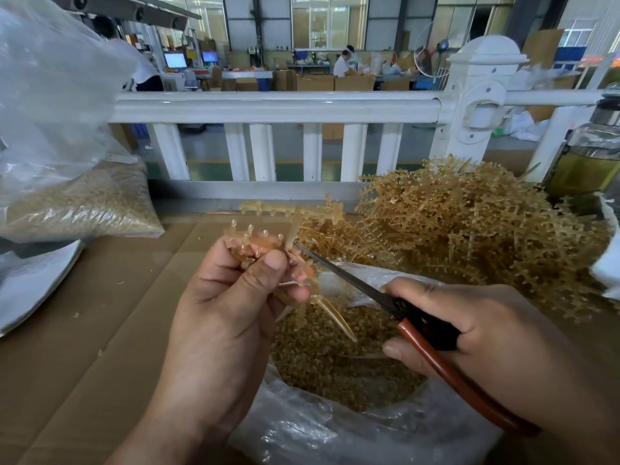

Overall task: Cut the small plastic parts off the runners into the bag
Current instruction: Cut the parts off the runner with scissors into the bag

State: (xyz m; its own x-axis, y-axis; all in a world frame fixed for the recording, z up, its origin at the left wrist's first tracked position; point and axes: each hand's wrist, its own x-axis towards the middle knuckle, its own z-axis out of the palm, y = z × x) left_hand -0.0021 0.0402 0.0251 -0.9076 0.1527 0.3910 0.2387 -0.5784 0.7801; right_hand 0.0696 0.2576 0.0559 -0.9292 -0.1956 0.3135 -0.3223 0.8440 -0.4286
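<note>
**Scissor tip at the runner, bag mouth below**

The left hand (235,297) pinches a runner (265,243) between thumb and curled fingers. Its small parts (250,229) stand up like teeth above the knuckles, and one long stem hangs down over the open bag (318,431). The runner's comb lies roughly left to right. The scissors (352,280) come at it slantwise from the lower right, tip touching it just right of the thumb, blades seemingly almost together. The right hand (469,337) curls round the red-brown handles. Loose parts fill the bag directly beneath, and the pile of uncut runners (469,229) lies beyond, to the right.
</note>
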